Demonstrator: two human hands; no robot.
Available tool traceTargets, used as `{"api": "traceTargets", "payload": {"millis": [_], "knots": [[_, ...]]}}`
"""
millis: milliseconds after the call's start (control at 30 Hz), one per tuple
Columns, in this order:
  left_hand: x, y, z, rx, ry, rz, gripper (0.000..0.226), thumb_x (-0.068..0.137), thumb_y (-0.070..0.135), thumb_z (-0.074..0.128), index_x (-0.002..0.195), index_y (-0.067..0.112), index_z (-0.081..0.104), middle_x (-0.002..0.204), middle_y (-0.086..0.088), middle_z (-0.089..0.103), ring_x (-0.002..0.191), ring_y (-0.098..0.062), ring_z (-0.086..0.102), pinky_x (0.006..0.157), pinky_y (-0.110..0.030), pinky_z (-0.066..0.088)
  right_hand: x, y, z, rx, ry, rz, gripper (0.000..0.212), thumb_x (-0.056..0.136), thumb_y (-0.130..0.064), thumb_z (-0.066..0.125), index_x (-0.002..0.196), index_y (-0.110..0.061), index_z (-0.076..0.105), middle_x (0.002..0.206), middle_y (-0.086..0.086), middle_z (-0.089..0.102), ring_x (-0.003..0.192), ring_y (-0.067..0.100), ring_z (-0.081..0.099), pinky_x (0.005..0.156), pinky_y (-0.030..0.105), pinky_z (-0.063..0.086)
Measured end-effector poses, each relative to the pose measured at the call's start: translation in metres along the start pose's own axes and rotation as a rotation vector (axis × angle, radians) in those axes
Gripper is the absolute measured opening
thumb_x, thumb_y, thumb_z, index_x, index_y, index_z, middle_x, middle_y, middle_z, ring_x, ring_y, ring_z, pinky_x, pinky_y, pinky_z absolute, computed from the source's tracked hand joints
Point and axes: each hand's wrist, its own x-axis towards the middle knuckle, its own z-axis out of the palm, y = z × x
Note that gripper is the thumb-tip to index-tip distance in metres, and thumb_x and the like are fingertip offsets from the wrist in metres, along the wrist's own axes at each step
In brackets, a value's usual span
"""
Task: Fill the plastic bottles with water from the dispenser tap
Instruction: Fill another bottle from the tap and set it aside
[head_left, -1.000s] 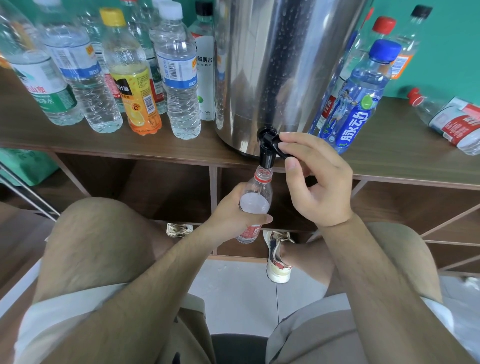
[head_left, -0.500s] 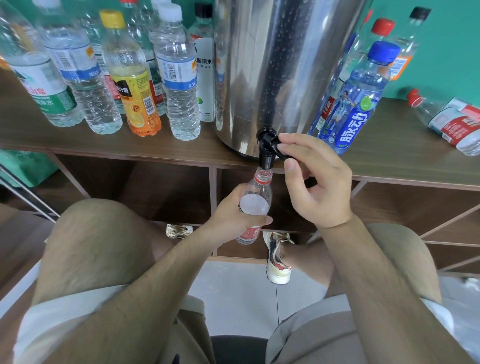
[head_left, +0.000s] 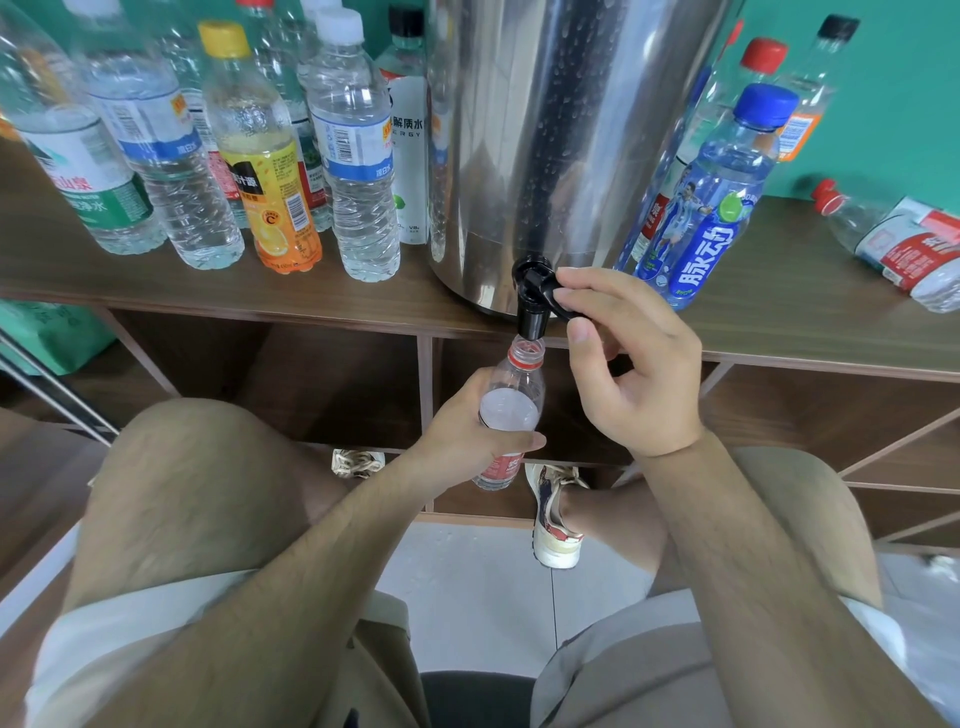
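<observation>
Now gripping one small bottle (head_left: 511, 410) in left hand (head_left: 467, 436), curling fingers round its middle, holding its mouth just under the single black tap (head_left: 531, 301). Pinching tap lever with right hand (head_left: 634, 364), closing thumb and forefinger on it, curling the other fingers loosely. Holding bottle below the front edge of shelf (head_left: 779, 322), before an open cubby.

Counting one steel dispenser (head_left: 561, 130) on shelf. Counting at least seven capped bottles left of it, yellow-cap bottle (head_left: 265, 171) among them; not managing an exact count, back row overlapping. Counting three upright at right, blue-cap bottle (head_left: 711, 208) foremost, plus one lying bottle (head_left: 904, 244), red-capped, running off the frame edge. Counting two shoes: right shoe (head_left: 556, 519) plain, the other showing only in part past left knee.

Not making out any stream or fill level inside bottle; covering its lower label with the hand.
</observation>
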Motion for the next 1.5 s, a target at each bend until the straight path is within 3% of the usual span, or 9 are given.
{"api": "traceTargets", "payload": {"millis": [133,233,433,733,967,1500], "knots": [[-0.0005,0.0001,0.0001,-0.001,0.005,0.008,0.081,0.074,0.042,0.092,0.133,0.053,0.037,0.123,0.025,0.053,0.111,-0.005,0.057,0.079,-0.017,0.045,0.0001,0.0004,-0.0001,0.004,-0.005,0.000,0.023,0.105,-0.012,0.059,0.114,0.001,0.076,0.129,0.008,0.070,0.112,0.013,0.069,0.082,0.014,0.050],[-0.0002,-0.0006,-0.0001,-0.004,0.009,0.004,0.081,0.073,0.044,0.093,0.132,0.055,0.037,0.122,0.026,0.054,0.111,-0.006,0.058,0.077,-0.016,0.045,-0.0001,0.0017,0.0001,0.007,-0.008,-0.005,0.024,0.106,-0.013,0.058,0.115,0.000,0.076,0.130,0.007,0.070,0.113,0.014,0.069,0.083,0.015,0.051],[0.0005,-0.0012,0.0005,0.022,0.017,-0.003,0.083,0.073,0.046,0.092,0.135,0.053,0.037,0.124,0.026,0.053,0.112,-0.006,0.057,0.084,-0.022,0.047,-0.0003,0.0016,-0.0002,0.003,-0.005,-0.008,0.025,0.107,-0.015,0.058,0.115,0.000,0.076,0.130,0.007,0.070,0.115,0.016,0.069,0.086,0.017,0.051],[0.0000,-0.0005,0.0009,0.014,0.029,0.014,0.082,0.073,0.045,0.092,0.136,0.050,0.040,0.124,0.025,0.054,0.113,-0.006,0.057,0.083,-0.021,0.047,-0.0013,0.0024,0.0007,0.018,-0.007,0.002,0.024,0.106,-0.014,0.058,0.115,0.000,0.076,0.130,0.008,0.070,0.109,0.013,0.069,0.083,0.015,0.050],[0.0008,-0.0012,0.0012,0.010,0.022,0.012,0.084,0.074,0.042,0.092,0.141,0.046,0.040,0.129,0.020,0.055,0.117,-0.011,0.057,0.095,-0.030,0.049,-0.0010,0.0022,0.0010,0.027,-0.004,0.012,0.024,0.106,-0.013,0.058,0.115,0.001,0.076,0.130,0.007,0.070,0.106,0.007,0.067,0.081,0.010,0.048],[0.0011,0.0008,0.0012,0.012,0.018,0.016,0.084,0.076,0.041,0.092,0.142,0.044,0.039,0.129,0.019,0.054,0.117,-0.010,0.057,0.096,-0.031,0.048,-0.0008,0.0018,0.0006,0.025,-0.006,0.008,0.024,0.106,-0.013,0.059,0.115,0.001,0.076,0.130,0.007,0.069,0.106,0.009,0.068,0.080,0.010,0.048]]}}
